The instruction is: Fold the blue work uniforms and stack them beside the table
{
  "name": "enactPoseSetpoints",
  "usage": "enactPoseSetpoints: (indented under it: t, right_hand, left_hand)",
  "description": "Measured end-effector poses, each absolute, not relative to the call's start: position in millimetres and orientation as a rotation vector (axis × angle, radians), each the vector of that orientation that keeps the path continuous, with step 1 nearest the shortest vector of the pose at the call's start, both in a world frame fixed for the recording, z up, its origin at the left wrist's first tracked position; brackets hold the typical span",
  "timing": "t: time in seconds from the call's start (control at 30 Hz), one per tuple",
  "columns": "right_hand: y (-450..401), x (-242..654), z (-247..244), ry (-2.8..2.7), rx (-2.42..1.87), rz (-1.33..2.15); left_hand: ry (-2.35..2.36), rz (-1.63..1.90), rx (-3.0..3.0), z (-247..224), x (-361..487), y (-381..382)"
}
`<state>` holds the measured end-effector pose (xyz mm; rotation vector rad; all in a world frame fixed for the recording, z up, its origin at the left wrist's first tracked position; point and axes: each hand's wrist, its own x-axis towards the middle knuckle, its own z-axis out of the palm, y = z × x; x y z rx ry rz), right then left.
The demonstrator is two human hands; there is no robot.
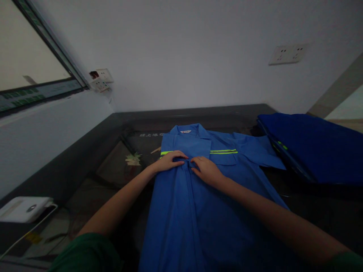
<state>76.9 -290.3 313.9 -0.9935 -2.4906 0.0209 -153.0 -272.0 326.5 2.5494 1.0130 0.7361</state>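
A blue short-sleeved work shirt (224, 200) with yellow-green stripes lies on the dark table, its collar pointing toward the wall. Its left side is folded inward over the chest, and the sleeve on the right is spread out. Just below the chest, my left hand (171, 160) pinches the cloth at the front edge. Close beside it, my right hand (207, 169) grips the same raised bit of cloth with bent fingers. The fingertips of both hands nearly meet, and a long crease runs from them toward me.
Folded dark blue cloth (314, 147) lies in a stack at the right. A white device (25, 209) with a cable sits at the left edge. The dark table (133, 121) borders the wall, which carries sockets (288, 54). A window frame (42, 94) is at upper left.
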Motion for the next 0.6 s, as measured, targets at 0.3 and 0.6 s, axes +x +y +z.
enactPoseSetpoints:
  t: [0.3, 0.6]
  right_hand:
    - [-281.1, 60.6, 315.8, -2.437, -1.172, 0.160]
    - [-286.6, 40.4, 326.4, -2.470, -1.276, -0.076]
  left_hand:
    - [1.055, 0.720, 2.499, 320.2, -155.0, -263.9]
    - [1.082, 0.795, 2.417, 317.7, -153.2, -265.5]
